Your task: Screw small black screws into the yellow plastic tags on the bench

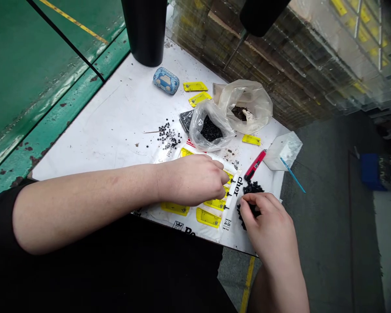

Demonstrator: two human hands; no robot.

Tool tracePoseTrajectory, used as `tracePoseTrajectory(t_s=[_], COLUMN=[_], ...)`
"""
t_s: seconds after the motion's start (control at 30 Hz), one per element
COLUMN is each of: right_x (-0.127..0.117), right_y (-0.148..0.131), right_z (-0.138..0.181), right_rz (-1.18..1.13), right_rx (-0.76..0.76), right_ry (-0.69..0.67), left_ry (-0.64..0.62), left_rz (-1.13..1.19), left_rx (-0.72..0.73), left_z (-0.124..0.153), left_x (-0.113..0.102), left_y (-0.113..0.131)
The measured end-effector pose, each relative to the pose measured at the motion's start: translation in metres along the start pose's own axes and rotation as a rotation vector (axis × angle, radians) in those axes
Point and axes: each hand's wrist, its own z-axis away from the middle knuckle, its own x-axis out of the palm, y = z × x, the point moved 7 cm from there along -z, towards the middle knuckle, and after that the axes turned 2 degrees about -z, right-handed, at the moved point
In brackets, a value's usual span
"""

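Observation:
My left hand (192,179) rests closed, fingers curled and pinched, over a row of yellow plastic tags (208,217) that lie on a white printed bag (230,204). What its fingertips hold is hidden. My right hand (267,226) is closed in a pinch over a heap of small black beads (252,188) at the table's near right edge. Whatever is between its fingers is too small to make out.
On the white table (117,121) lie loose black beads (169,135), two clear plastic bags (211,128) with dark contents, more yellow tags (195,86), a blue tin (166,80), a red cutter (255,165) and a black cylinder (146,30). Green floor is on the left.

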Motion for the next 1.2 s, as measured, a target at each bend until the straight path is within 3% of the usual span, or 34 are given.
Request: tracePoseTrajectory(t_s=[0.2, 0.33, 0.67, 0.8, 0.97, 1.2], right_x=[-0.019, -0.010, 0.025, 0.024, 0.015, 0.017], right_y=[0.012, 0.024, 0.047, 0.040, 0.026, 0.019], right_z=[0.015, 0.034, 0.085, 0.091, 0.087, 0.089], right_rz=[-0.334, -0.695, -0.855, -0.864, -0.744, -0.600], right_rx=[0.159, 0.345, 0.597, 0.552, 0.413, 0.323], right_ry=[0.138, 0.096, -0.044, -0.045, 0.034, 0.035], left_ry=[0.031, 0.009, 0.033, 0.041, 0.053, 0.067], left_rz=[0.024, 0.018, 0.023, 0.019, 0.005, 0.013], left_rx=[0.023, 0.015, 0.001, -0.003, -0.009, 0.000], left_z=[0.000, 0.000, 0.004, 0.005, 0.007, 0.006], left_x=[-0.004, -0.003, -0.005, -0.006, -0.008, -0.008], left_y=[0.000, -0.002, -0.007, -0.009, -0.009, -0.007])
